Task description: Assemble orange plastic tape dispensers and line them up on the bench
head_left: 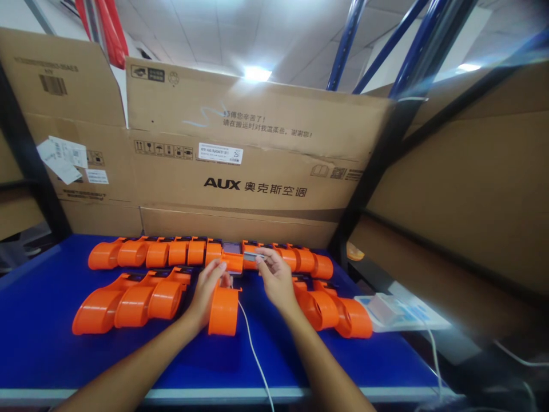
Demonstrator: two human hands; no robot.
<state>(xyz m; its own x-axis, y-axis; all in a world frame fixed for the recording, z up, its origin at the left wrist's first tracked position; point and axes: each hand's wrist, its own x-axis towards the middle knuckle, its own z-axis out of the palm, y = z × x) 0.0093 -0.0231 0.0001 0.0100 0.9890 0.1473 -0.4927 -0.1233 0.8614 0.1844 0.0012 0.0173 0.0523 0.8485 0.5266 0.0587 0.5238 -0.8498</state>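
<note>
On the left part of the blue table (43,343) lie 2 rows of orange devices: the back row (158,253) runs along the cardboard boxes (257,166), and the front group of 3 (128,300) lies closer to the person. The left hand (208,292) rests on the orange device in the middle (224,309) – its fingers are curled together on the upper part of it, and the thumb side touches the body. This device lies between both forearms, just in front of the back row, and a white cable (253,349) runs from it toward the table edge. The right hand (277,280) holds a small grey piece (254,256) with the fingers closed on it, just beside the device. More orange devices (338,312) lie to the right, then a white charger pad (386,309).
</note>
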